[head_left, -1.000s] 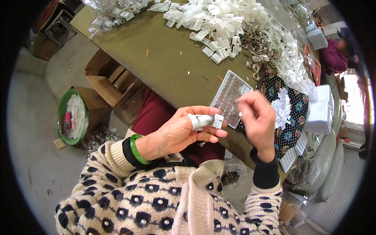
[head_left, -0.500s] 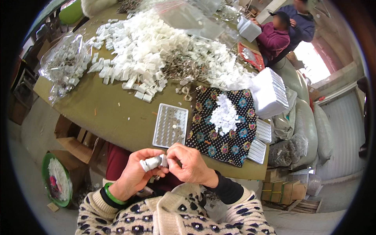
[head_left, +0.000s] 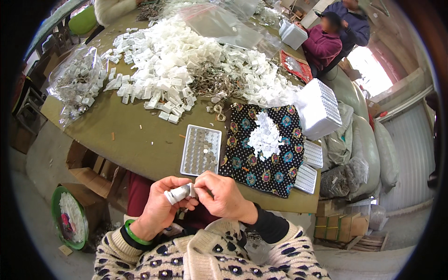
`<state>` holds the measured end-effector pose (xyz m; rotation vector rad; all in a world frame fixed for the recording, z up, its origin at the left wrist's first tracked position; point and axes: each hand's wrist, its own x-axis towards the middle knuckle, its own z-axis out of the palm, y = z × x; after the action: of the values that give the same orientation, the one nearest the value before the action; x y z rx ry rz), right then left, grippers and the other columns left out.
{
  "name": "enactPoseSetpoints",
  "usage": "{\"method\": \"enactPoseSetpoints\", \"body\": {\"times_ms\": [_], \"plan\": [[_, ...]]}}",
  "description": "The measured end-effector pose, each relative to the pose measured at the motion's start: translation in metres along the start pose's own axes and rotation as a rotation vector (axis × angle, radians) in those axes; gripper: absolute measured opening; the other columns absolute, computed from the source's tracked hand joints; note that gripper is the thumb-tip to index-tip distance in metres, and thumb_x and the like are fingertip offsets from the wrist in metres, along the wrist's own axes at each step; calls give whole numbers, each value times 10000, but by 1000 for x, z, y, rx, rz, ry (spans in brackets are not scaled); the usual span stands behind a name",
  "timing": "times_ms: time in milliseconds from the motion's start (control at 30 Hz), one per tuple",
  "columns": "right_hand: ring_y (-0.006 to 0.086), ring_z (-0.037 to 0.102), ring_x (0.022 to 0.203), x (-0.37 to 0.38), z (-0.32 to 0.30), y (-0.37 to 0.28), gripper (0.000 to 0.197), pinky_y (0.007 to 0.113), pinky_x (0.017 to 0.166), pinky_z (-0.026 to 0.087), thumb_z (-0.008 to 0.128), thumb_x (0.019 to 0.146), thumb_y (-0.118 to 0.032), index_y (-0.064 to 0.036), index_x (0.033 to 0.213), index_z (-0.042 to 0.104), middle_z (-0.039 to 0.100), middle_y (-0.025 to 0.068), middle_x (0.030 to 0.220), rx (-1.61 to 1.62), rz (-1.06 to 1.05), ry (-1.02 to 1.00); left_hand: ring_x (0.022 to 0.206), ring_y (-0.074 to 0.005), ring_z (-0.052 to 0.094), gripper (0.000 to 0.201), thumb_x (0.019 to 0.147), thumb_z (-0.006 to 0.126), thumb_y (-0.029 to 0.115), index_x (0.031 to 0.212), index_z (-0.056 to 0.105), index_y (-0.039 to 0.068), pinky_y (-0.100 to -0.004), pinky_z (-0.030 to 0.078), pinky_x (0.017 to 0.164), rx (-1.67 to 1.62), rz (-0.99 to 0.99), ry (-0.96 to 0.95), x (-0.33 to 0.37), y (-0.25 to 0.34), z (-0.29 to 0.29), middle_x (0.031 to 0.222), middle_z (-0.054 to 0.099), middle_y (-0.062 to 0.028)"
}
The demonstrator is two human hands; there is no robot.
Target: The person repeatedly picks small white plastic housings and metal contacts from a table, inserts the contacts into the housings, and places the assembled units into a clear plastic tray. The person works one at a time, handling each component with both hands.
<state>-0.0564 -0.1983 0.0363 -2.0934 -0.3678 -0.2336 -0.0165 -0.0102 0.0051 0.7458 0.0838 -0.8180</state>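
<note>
In front of my body, at the table's near edge, my two hands meet. My left hand [head_left: 157, 205] is closed around a white, roughly tube-shaped thing [head_left: 175, 195]; whether this is a wrapping on a finger I cannot tell. A small white plastic piece [head_left: 191, 189] shows at its right end, between the fingertips of both hands. My right hand [head_left: 224, 198] pinches at that end, its fingertips partly hidden. Just beyond my hands lies a white tray [head_left: 185, 169] with rows of pockets holding small round grey pieces. To its right, a patterned dark cloth [head_left: 238, 165] carries a heap of small white pieces [head_left: 266, 137].
A large pile of white plastic pieces [head_left: 168, 56] covers the table's far part. A clear bag [head_left: 77, 79] stands left. Stacked white trays [head_left: 319, 109] are at the right, beside sacks [head_left: 364, 154]. A green basin [head_left: 58, 217] sits low left. Two people [head_left: 329, 39] are at far right.
My hands keep nearly the same grip, with the right fingers shifted slightly. The view has moved a little, and a pale fluffy sleeve shows more at the far left.
</note>
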Motion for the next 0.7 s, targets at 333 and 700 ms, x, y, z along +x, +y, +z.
{"method": "enactPoseSetpoints", "body": {"times_ms": [333, 700], "plan": [[332, 585, 606, 8, 4, -8, 61, 396, 548, 489, 592, 822, 34, -8, 844, 554, 552, 145, 754, -228, -131, 25, 720, -226, 700, 195, 979, 583, 168, 1067, 616, -3, -329, 598, 596, 141, -18, 80, 2, 0, 5, 907, 691, -143], [75, 617, 659, 47, -53, 52, 84, 240, 596, 496, 625, 942, -65, 11, 949, 661, 679, 31, 768, -77, 336, 277, 827, -286, 723, 298, 1008, 536, 177, 1249, 599, 13, -353, 627, 707, -328, -122, -43, 8, 7, -8, 1144, 657, -270]]}}
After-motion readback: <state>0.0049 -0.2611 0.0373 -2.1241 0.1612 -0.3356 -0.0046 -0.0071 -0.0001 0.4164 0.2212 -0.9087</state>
